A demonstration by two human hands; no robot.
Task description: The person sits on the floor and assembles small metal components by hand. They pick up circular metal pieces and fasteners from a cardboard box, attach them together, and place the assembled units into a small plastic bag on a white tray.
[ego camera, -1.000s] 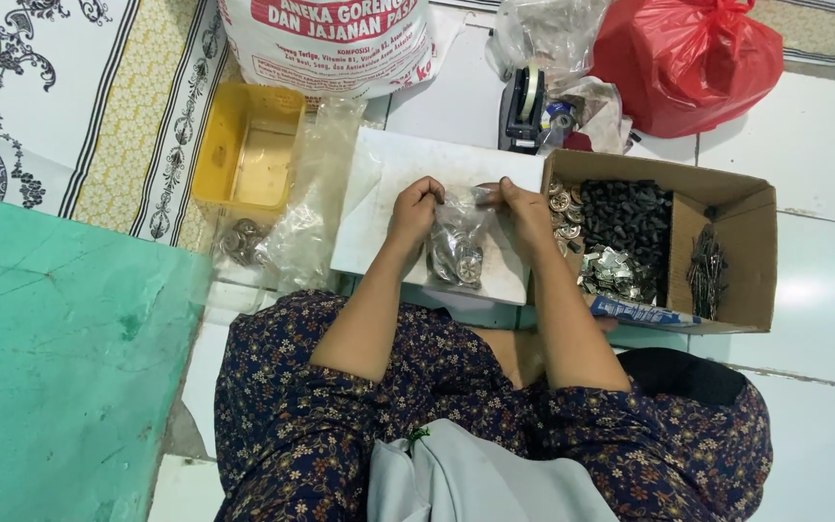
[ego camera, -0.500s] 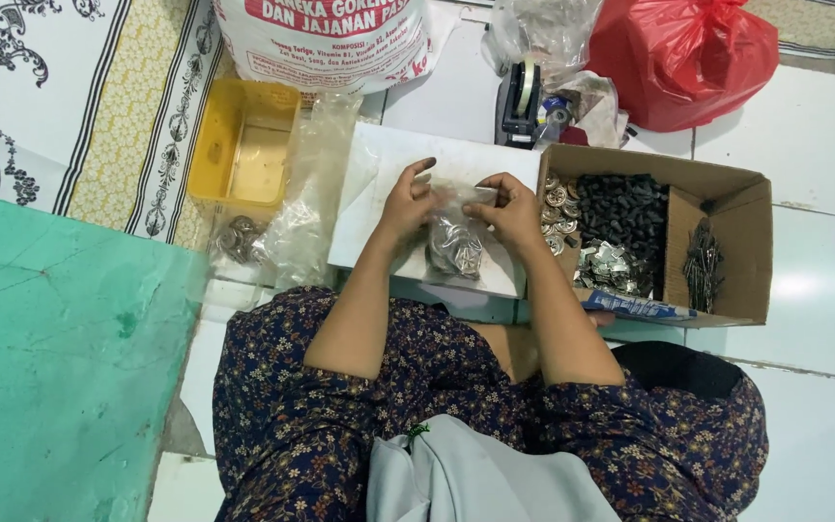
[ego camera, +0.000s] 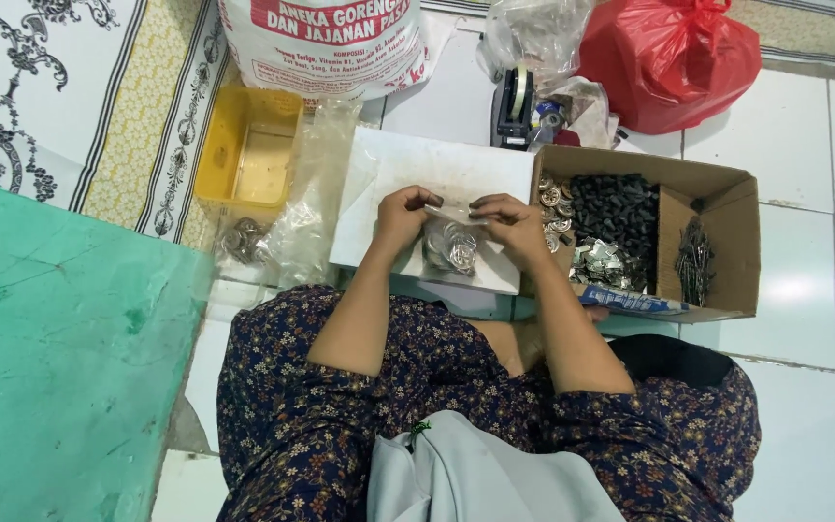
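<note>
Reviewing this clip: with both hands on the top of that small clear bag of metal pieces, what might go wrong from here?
1. The small clear bag is held only at its top edge by the left hand and right hand; a slip may spill the metal pieces across the white board.
2. The cardboard box of loose parts sits right beside the right hand; a bump might scatter them.

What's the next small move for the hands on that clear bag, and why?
Probably fold the bag's top edge down. Left hand and right hand pinch the mouth of the small clear bag, which holds silver round parts and lies on the white board.
</note>
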